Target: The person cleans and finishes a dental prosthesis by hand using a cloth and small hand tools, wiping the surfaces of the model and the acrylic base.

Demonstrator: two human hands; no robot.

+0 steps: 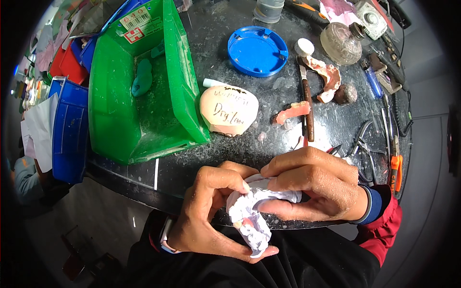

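Observation:
A white plaster dental cast (254, 231) with a small pink-red patch is held between my hands near the bench's front edge. My left hand (201, 206) grips its left side, fingers curled, thumb under the lower end. My right hand (317, 187) is closed on the upper right part, thumb along the inner curve and fingers over the top. Beyond them lie a cream plaster block with handwriting (228, 110), a small pink denture piece (293, 112), a wooden-handled knife (307, 115) and a beige arched cast (326, 79).
On the dark bench (182, 187) stand a green bin (110, 115), blue bins (69, 139) and a round blue lid (257, 50). A glass burner (341, 48), clear container (266, 12), pliers (365, 153), orange-handled tool (396, 170) and several small tools line the back and right.

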